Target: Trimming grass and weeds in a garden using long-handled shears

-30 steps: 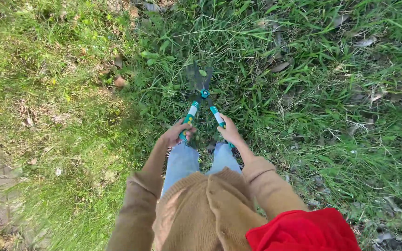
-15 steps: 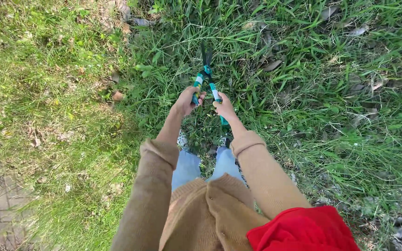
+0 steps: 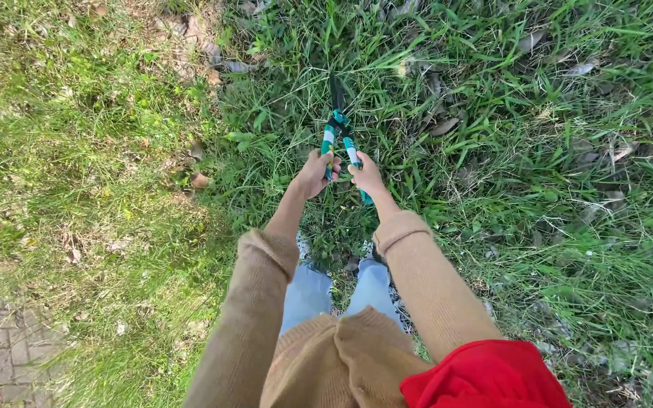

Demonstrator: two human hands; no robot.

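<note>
Green-handled garden shears point away from me into tall grass, their dark blades closed together. My left hand grips the left handle and my right hand grips the right handle, with the two handles drawn nearly side by side. Both arms reach forward in tan knitted sleeves. The blade tips lie among long grass blades straight ahead of my feet.
Shorter, paler grass spreads to the left, with dry leaves scattered about. Grey paving bricks show at the lower left corner. A red cloth hangs at my lower right. My jeans-clad legs stand below the hands.
The shears have gone from blades spread apart to blades closed, the handles brought together. Both hands have stretched farther forward into the tall grass.
</note>
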